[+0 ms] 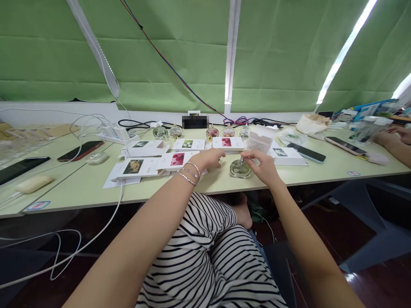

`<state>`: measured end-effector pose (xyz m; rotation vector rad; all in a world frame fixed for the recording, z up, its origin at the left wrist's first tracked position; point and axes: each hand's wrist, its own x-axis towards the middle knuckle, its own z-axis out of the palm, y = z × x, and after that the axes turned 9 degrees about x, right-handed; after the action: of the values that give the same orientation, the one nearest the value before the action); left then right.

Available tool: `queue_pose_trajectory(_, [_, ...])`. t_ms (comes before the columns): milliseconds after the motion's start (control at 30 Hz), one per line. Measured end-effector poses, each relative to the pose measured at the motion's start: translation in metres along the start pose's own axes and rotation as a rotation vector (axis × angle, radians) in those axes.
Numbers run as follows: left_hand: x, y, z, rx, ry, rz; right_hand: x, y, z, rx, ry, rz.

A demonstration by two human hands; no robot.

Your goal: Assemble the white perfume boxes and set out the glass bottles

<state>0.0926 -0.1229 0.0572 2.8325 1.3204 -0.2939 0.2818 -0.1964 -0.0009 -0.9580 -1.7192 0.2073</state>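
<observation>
My right hand (260,165) pinches the top of a round, clear glass perfume bottle (240,169), which stands upright near the table's front edge. To the left of that bottle, my left hand (211,159) hovers with fingers loosely bent and apart, nothing visible in them. It is close to a white box with a red flower picture (227,143). Behind my right hand is an opened white carton (260,141) with its flap up. A flat white box with a yellowish flower picture (133,167) lies to the left, among several similar boxes.
Several round bottles (212,131) stand in a row at the back. Phones (306,152) and a power strip (115,134) with white cables are on the table (86,188). A co-worker's hands (396,136) are at the far right, beside clear containers (369,128).
</observation>
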Motion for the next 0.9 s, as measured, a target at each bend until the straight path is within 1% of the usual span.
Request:
queue_pose_trajectory(200, [-0.0011, 0.0048, -0.0019, 0.019, -0.021, -0.001, -0.0001, 0.0028, 0.0010, 0.024, 0.020, 0.014])
queue_pose_trajectory(900, [0.0012, 0.0037, -0.0003, 0.023, -0.023, -0.012, -0.0016, 0.0054, 0.0039, 0.096, 0.047, 0.094])
